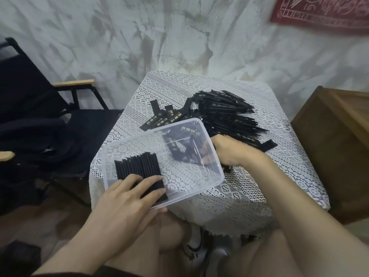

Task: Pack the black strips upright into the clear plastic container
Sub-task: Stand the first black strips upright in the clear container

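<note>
Two hands are busy over the lace-covered counter (pixel 259 176). The clear plastic container (pixel 199 182) sits tilted at the counter's near left corner, its near rim out past the edge. Inside, along its left side, a packed row of black strips (pixel 137 164) stands on edge. The left hand (pixel 127 196) lies on that row, fingers straight and pressing the strip tops, with the thumb under the near rim. The right hand (pixel 227 150) is just beyond the container's right wall, fingers curled round a bunch of strips (pixel 179 152), seen partly through the plastic. A loose pile of black strips (pixel 225 112) spreads over the far right of the counter. A black folding chair (pixel 30 92) stands off the left edge and a wooden box (pixel 335 146) off the right.
</note>
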